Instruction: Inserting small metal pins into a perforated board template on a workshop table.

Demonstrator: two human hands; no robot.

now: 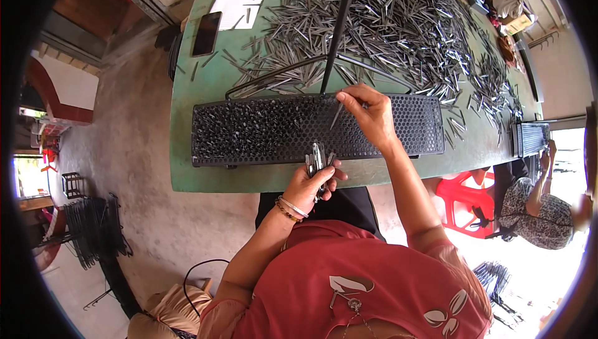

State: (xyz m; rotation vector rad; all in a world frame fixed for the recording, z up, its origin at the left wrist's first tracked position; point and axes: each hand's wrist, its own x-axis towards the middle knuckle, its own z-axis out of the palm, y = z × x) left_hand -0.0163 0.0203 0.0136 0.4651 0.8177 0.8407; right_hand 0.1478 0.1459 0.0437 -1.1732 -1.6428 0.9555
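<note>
While hovering over the perforated black rack (261, 130), pinching one thin metal pin (336, 115) between thumb and forefinger of the right hand (369, 115), tip angling down toward the holes near the rack's middle. Clutching a small bundle of metal pins (317, 158) in the left hand (309, 183), fingers curled tightly round it, just at the near edge of the green table (205, 180). Wearing bangles (290, 208) on the left wrist. Lying heaped beyond the rack, a big loose pile of pins (398, 28) spreading across the tabletop. Slanting across that pile down to the rack, a dark rod (339, 28). Resting at the table's far left, a dark phone (206, 34) beside a white paper sheet (238, 6). Sitting off to the right by a red plastic stool (464, 199), another person (536, 208).
</note>
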